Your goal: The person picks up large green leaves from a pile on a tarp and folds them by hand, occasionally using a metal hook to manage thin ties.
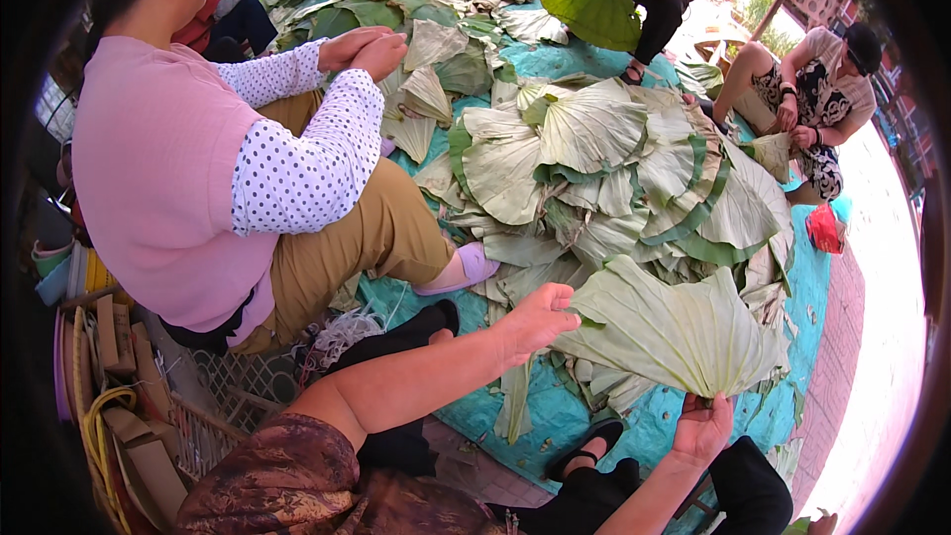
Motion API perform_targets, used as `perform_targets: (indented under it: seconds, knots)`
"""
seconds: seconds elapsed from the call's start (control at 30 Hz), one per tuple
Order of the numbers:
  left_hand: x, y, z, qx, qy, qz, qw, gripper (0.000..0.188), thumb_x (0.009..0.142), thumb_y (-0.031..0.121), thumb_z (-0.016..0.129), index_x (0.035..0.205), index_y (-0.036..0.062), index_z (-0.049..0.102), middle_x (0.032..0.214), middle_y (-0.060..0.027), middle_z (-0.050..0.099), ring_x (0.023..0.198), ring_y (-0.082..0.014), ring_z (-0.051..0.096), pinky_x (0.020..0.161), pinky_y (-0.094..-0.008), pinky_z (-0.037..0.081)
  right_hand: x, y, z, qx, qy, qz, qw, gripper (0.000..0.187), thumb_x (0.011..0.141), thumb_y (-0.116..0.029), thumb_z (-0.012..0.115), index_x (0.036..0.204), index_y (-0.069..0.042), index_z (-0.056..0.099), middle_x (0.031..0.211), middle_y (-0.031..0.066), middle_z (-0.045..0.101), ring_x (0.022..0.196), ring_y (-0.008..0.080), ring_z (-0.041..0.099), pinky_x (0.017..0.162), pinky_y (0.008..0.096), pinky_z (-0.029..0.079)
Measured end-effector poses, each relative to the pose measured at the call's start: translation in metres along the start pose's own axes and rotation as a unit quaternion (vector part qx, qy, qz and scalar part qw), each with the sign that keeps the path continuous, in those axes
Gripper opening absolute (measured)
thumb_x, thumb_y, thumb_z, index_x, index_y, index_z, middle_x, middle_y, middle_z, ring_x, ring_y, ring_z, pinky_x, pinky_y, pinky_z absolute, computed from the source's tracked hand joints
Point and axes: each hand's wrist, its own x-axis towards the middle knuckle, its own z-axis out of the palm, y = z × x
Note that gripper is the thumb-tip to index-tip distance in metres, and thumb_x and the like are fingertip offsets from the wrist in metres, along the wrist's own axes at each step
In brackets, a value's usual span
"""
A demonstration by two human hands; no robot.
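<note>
A large pale green lotus leaf [674, 322] is spread out in front of me, its veins fanning up from its base. My right hand [703, 428] pinches that base between thumb and fingers. At the leaf's left edge is my left hand [535, 323], with thumb and fingers apart; whether it touches the edge is hard to make out. Just beyond the held leaf rises a heap of similar dried lotus leaves [584, 144], overlapping one another.
A turquoise tarp [525, 416] lies under the heap. Close on my left sits a person in a pink vest [168, 178]. Across the heap, one person holds a greener leaf [591, 12]; another sits at the right near a red bag [824, 230]. Cardboard pieces [149, 456] stand lower left.
</note>
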Motion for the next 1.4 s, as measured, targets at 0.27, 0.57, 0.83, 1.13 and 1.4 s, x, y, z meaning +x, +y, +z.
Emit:
perform_targets:
  seconds: [0.27, 0.57, 0.83, 1.13, 1.4]
  knots:
    - [0.002, 0.0, 0.001, -0.004, -0.005, 0.01, 1.0, 0.053, 0.078, 0.006, 0.059, 0.126, -0.0015, 0.036, 0.124, -0.0136, 0.042, 0.117, -0.0201, 0.038, 0.099, -0.0317, 0.029, -0.001, -0.002, 0.01, -0.005, 0.054, 0.013, 0.998, 0.032, 0.082, -0.003, 0.048, 0.113, 0.001, 0.045, 0.107, 0.0113, 0.055, 0.092, 0.0236, 0.055, 0.078, 0.0388, 0.048]
    - [-0.003, 0.003, 0.006, 0.035, 0.0, 0.001, 0.999, 0.053, 0.077, 0.017, 0.06, 0.125, 0.0066, 0.04, 0.119, -0.0025, 0.048, 0.099, -0.0094, 0.042, 0.076, -0.025, 0.03, -0.001, -0.005, 0.011, 0.004, 0.053, 0.018, 0.998, 0.03, 0.083, -0.004, 0.045, 0.113, 0.001, 0.045, 0.107, 0.0116, 0.055, 0.091, 0.0238, 0.056, 0.075, 0.0386, 0.049]
    - [0.001, -0.001, 0.004, 0.04, -0.007, 0.004, 0.999, 0.051, 0.076, 0.018, 0.06, 0.124, 0.0088, 0.042, 0.117, 0.0, 0.049, 0.096, -0.0076, 0.043, 0.077, -0.0253, 0.03, -0.005, -0.007, 0.008, 0.008, 0.057, 0.005, 0.998, 0.03, 0.084, -0.002, 0.044, 0.113, 0.003, 0.045, 0.106, 0.0131, 0.054, 0.09, 0.0246, 0.057, 0.075, 0.0402, 0.05]
    - [0.0, 0.001, 0.004, 0.058, 0.019, -0.004, 0.998, 0.049, 0.078, 0.018, 0.06, 0.123, 0.0078, 0.042, 0.114, 0.0002, 0.052, 0.094, -0.0071, 0.046, 0.074, -0.0243, 0.031, -0.001, -0.004, 0.011, 0.009, 0.058, 0.009, 0.998, 0.029, 0.082, -0.003, 0.047, 0.11, 0.002, 0.046, 0.108, 0.0128, 0.054, 0.095, 0.0268, 0.055, 0.08, 0.0417, 0.049]
    - [0.0, 0.0, 0.004, 0.044, 0.007, -0.002, 0.999, 0.05, 0.077, 0.018, 0.06, 0.123, 0.0088, 0.043, 0.115, -0.0001, 0.051, 0.097, -0.0085, 0.045, 0.079, -0.0266, 0.029, -0.002, -0.006, 0.011, 0.003, 0.069, 0.008, 0.998, 0.027, 0.082, -0.004, 0.047, 0.109, 0.001, 0.047, 0.105, 0.0118, 0.055, 0.094, 0.026, 0.055, 0.079, 0.0406, 0.049]
